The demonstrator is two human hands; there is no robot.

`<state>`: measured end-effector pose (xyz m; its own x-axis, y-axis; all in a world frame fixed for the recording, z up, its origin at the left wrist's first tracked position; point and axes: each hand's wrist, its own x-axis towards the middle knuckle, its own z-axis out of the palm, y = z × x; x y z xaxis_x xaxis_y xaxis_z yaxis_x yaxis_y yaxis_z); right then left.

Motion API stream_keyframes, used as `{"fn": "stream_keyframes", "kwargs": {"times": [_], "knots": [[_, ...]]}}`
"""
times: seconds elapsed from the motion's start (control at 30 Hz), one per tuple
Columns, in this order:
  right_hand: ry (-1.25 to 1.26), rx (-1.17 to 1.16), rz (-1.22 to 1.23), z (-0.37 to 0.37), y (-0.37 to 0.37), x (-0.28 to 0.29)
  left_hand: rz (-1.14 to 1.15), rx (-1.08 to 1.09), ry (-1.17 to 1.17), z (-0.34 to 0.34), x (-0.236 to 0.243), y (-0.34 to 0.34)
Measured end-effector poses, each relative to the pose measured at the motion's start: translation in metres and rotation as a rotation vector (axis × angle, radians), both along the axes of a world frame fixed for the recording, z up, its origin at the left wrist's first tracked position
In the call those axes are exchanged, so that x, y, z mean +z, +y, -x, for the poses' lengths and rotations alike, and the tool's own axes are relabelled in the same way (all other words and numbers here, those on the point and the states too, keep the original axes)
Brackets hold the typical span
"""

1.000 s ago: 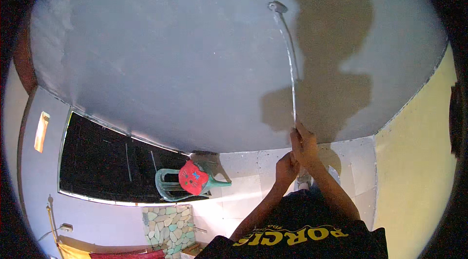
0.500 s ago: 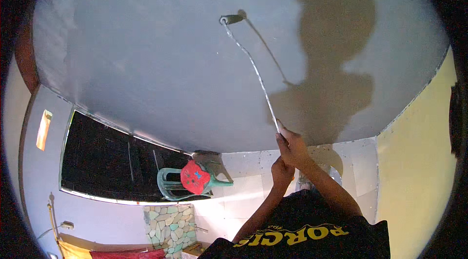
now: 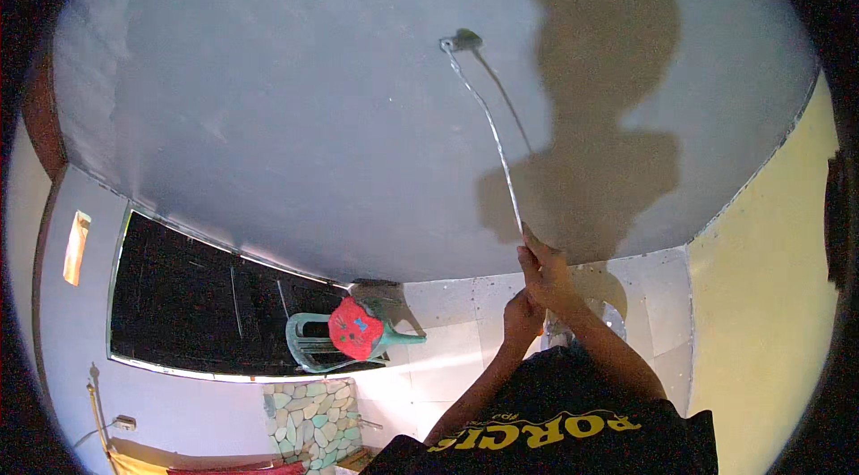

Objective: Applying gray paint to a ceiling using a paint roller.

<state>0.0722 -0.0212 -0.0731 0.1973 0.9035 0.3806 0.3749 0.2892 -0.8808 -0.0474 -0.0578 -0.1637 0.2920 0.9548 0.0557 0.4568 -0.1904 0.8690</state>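
A paint roller (image 3: 461, 40) sits on the blue-grey wall (image 3: 295, 81), on a long, slightly bent, paint-marked metal handle (image 3: 499, 144). My right hand (image 3: 543, 271) is closed round the handle's lower part. My left hand (image 3: 523, 321) grips it just below, close against the right, partly covered by it. A large shadow of my head and shoulders falls on the wall to the right of the roller, and the handle casts a thin shadow beside itself.
A green plastic chair (image 3: 403, 336) with a red cushion (image 3: 356, 328) stands by a dark doorway (image 3: 197, 287) at lower left. Pale tiled flooring (image 3: 447, 341) lies beyond my hands. A yellow wall (image 3: 752, 269) runs down the right; a stone-patterned surface (image 3: 309, 412) shows at the bottom.
The roller first moved left and down, then back a little to the right over the last half second. My hands followed, still gripping the handle.
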Motion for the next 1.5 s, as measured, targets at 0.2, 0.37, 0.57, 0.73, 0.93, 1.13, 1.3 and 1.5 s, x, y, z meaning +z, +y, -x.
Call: {"fn": "stream_keyframes", "kwargs": {"times": [0.2,0.37,0.57,0.73,0.93,1.13,1.3,1.5], "knots": [[-0.113,-0.069,-0.078,0.0,0.016,0.051,0.09,0.018,-0.199,0.002,0.008,0.025],[-0.124,-0.194,0.033,0.001,0.034,0.052,0.282,-0.015,-0.571,-0.013,0.011,0.023],[0.045,-0.111,0.06,0.01,0.031,-0.024,0.494,0.007,-0.54,0.012,-0.034,-0.001],[0.212,-0.002,0.099,0.016,0.032,-0.048,0.45,0.15,-0.429,0.019,-0.034,-0.007],[0.269,0.078,0.077,0.005,0.05,0.049,0.119,0.138,-0.396,-0.002,0.026,0.026],[0.438,0.147,0.08,0.019,0.045,-0.005,0.207,0.237,-0.277,0.012,0.002,0.008],[0.636,0.265,0.16,0.025,0.031,-0.033,0.137,0.246,-0.005,0.023,-0.003,-0.005],[0.585,0.331,0.131,0.013,0.047,0.021,-0.016,0.322,0.003,0.011,0.052,0.016]]}}
